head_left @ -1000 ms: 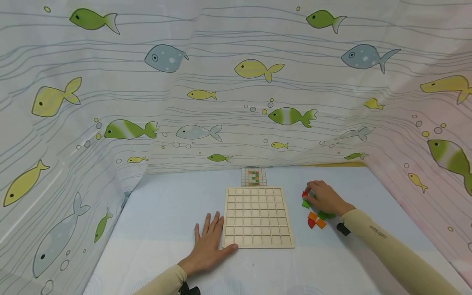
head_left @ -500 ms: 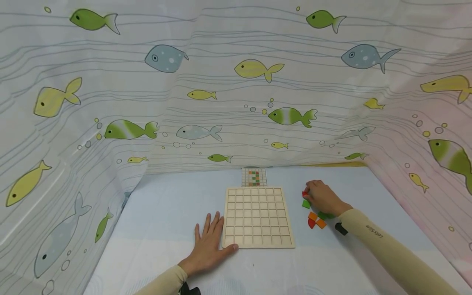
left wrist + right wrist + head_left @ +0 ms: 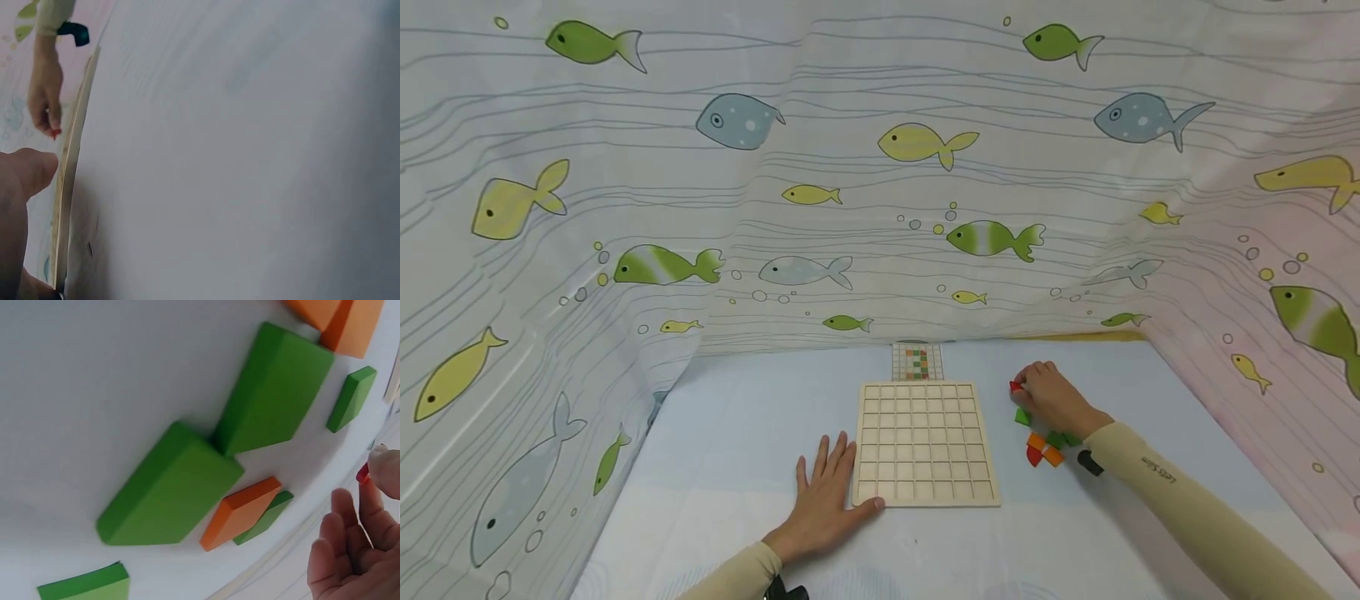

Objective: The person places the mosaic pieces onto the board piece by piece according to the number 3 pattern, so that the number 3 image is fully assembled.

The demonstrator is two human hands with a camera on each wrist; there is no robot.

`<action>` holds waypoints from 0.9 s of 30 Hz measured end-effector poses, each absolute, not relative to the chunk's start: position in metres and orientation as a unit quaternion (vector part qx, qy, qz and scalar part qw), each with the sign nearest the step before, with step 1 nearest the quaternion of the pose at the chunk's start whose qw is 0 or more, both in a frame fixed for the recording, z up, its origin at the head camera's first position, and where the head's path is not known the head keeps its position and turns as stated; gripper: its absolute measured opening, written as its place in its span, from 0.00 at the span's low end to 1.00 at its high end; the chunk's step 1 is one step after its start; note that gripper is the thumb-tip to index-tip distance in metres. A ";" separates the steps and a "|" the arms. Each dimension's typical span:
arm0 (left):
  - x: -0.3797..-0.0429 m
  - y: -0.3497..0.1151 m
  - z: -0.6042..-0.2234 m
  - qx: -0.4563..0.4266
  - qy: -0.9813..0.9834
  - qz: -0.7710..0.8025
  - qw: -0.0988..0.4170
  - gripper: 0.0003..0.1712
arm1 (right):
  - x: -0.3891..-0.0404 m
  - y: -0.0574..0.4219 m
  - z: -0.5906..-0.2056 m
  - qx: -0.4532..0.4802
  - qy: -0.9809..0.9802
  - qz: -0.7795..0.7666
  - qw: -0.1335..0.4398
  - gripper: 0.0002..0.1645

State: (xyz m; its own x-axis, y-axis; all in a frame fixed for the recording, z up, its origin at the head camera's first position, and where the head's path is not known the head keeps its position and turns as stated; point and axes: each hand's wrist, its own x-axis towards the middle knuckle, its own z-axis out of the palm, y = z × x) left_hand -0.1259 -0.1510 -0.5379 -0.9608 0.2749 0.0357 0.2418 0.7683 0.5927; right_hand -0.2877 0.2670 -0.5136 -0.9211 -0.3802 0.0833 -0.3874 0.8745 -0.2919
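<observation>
My right hand pinches a small red piece between thumb and fingertips, right of the wooden grid board. The right wrist view shows the red piece raised between thumb and index finger, the other fingers loosely bent. Flat on the table, my left hand lies with fingers spread along the board's left side. Its thumb rests at the board's near left corner. Below the right hand lie a green tile, orange tiles, a red rounded piece and darker green tiles.
A printed grid card with coloured squares lies just behind the board. Fish-patterned cloth rises behind and on both sides of the table. Near the right wrist, several green tiles and an orange tile lie loose.
My right hand has moved slightly left and away from me with the red piece, uncovering more of the green tiles. The left hand stays in place.
</observation>
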 end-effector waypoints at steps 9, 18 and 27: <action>-0.126 -0.151 -0.537 0.129 0.943 0.303 0.049 0.56 | -0.286 0.253 -0.509 0.190 -0.968 0.166 -0.005 0.17; -0.129 -0.152 -0.537 0.129 0.947 0.292 0.044 0.57 | -0.287 0.242 -0.508 0.228 -0.962 0.151 0.021 0.15; -0.127 -0.151 -0.537 0.132 0.947 0.292 0.038 0.54 | -0.289 0.227 -0.513 0.246 -0.958 0.144 0.028 0.14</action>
